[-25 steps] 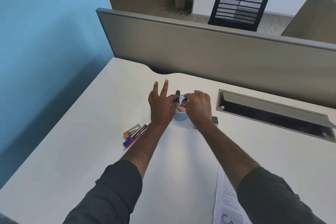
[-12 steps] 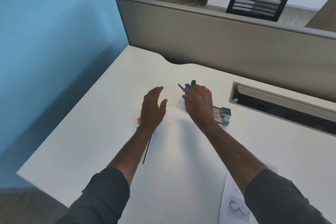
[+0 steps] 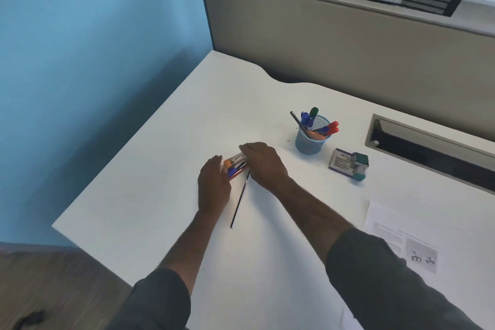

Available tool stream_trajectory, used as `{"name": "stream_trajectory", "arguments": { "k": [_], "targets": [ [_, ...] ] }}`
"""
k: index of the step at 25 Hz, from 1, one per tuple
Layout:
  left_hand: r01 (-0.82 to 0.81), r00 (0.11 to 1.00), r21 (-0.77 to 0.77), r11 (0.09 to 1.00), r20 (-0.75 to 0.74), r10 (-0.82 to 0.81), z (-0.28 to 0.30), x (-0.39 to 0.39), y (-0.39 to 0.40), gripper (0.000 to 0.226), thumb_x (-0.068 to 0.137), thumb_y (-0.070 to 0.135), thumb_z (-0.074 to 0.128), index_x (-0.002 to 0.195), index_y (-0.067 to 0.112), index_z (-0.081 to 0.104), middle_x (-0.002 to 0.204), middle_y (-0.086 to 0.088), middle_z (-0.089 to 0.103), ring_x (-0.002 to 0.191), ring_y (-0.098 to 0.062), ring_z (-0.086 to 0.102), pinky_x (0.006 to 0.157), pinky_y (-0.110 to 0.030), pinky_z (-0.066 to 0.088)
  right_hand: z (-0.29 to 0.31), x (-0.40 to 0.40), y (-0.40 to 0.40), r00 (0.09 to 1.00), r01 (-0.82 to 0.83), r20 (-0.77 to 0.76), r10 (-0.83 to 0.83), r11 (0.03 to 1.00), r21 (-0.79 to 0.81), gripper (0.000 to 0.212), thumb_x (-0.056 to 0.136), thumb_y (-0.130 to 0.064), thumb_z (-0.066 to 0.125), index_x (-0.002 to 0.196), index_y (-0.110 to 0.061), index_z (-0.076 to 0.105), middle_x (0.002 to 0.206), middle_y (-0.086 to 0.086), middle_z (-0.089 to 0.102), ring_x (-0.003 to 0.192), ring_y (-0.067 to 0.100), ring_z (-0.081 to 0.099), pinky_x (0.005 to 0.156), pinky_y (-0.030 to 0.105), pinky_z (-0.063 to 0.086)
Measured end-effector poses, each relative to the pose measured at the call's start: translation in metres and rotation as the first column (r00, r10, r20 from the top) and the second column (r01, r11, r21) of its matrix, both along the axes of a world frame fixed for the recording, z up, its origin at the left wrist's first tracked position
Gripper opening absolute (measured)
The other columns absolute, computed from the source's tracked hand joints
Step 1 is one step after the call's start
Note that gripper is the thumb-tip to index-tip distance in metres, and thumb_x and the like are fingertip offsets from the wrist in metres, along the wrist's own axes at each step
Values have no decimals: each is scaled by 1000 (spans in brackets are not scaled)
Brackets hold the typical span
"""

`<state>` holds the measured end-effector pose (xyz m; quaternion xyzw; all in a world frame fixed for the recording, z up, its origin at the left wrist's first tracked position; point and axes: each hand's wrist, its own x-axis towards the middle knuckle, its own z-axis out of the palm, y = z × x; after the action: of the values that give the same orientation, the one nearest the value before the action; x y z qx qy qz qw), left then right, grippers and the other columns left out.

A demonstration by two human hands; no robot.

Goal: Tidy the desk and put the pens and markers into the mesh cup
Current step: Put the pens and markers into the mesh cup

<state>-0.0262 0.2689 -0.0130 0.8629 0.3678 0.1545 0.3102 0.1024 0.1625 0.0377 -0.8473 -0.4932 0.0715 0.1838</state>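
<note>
White desk [image 3: 166, 187], blue wall [image 3: 93, 48], grey partition [image 3: 334, 43]; both hands' grip unclear around loose pens [image 3: 235, 166].

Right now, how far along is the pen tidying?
Partly done: several pens and markers stand in the mesh cup. Both hands, left and right, gather a loose bundle of pens. That bundle and a thin black pen remain on the desk.

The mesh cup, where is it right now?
In the head view the mesh cup stands upright on the white desk, right of both hands, with a small box just to its right.
</note>
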Motion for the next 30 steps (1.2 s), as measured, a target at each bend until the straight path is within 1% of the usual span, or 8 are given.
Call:
{"name": "stream_trajectory", "arguments": {
  "k": [4,10,13,16,19,23,27,30],
  "targets": [
    [48,991,152,987,-131,-28,-24,-23,-17,47,104,19,41,147,0,39,158,-16,34,149,-32,28,120,-50,25,-8,3,27,990,-134,34,140,981,-138,55,81,7,51,134,-6,55,140,9,56,124,31,50,97,40,41],
    [85,962,298,951,-272,0,-39,-34,-24,47,106,19,31,148,0,37,158,-18,33,149,-32,28,119,-48,28,-20,8,34,976,-200,52,214,961,-192,43,78,6,51,116,-11,64,113,6,67,105,31,58,83,37,45],
    [88,955,298,950,-297,4,-39,-32,-26,47,106,18,29,149,0,35,159,-17,31,150,-32,26,120,-47,26,-21,9,33,972,-199,92,217,965,-174,48,83,5,51,127,-12,58,119,7,64,101,32,58,79,36,45],
    [97,951,316,944,-310,6,-38,-34,-26,47,106,19,28,149,0,35,159,-17,32,149,-31,27,120,-46,27,-17,8,22,978,-185,81,192,979,-91,70,80,10,55,144,-17,46,129,6,57,100,33,59,76,36,47],
    [100,944,306,947,-330,8,-38,-34,-24,47,106,18,28,149,0,35,159,-17,33,149,-31,26,121,-47,26,-6,5,5,992,-124,36,124,992,3,83,77,11,53,149,-29,37,131,-1,52,96,29,63,65,34,52],
    [107,939,306,946,-343,5,-34,-32,-25,47,105,18,30,149,1,35,159,-17,32,150,-31,25,121,-47,25,12,12,-35,999,33,27,-39,978,208,53,93,-10,59,138,-31,45,122,0,54,84,26,65,57,32,52],
    [104,940,298,949,-341,4,-32,-32,-26,47,103,16,35,147,1,38,158,-17,34,148,-32,27,120,-48,26,26,37,-82,955,261,26,-296,876,406,43,94,-19,62,135,-22,51,119,3,61,99,21,60,75,25,48],
    [100,940,298,949,-341,8,-29,-30,-26,46,102,15,35,146,0,39,156,-17,36,147,-32,29,119,-49,28,34,61,-103,879,416,18,-476,786,458,37,94,-19,62,130,-15,56,113,5,66,98,26,60,80,32,48]
  ]
}}
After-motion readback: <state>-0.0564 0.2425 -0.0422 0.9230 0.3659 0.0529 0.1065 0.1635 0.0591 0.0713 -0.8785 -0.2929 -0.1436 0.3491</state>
